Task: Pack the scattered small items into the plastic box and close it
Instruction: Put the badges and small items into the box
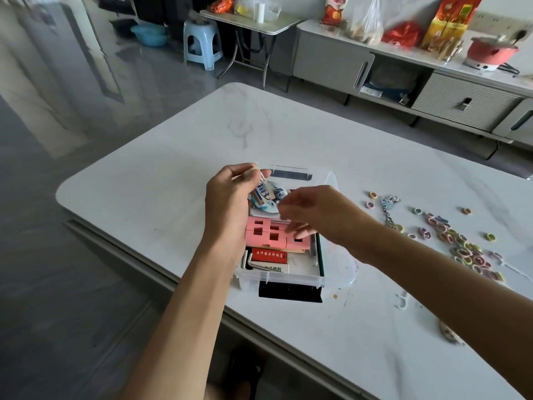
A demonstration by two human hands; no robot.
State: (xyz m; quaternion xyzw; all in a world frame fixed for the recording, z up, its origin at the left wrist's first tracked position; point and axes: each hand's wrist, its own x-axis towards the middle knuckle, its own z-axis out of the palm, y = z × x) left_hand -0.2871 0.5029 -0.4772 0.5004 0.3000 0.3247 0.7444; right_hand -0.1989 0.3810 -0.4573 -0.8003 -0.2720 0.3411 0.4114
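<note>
Glossy grey floor (57, 145) and blue stool (202, 44) left of and beyond the open plastic box (291, 280) on the white marble table (144, 183); left hand (230, 203) pinches a blue-white packet (264, 194) over the box, right hand (314, 215) slack-fingered above it, coloured rings (461, 246) scattered to its right.

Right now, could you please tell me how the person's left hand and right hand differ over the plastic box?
The left hand pinches a blue-and-white packet at the far end of the plastic box; the right hand holds nothing. The left hand's fingers are curled, while the right hand's are stretched out toward the pink block. Both are bare and hover over that open box.
</note>
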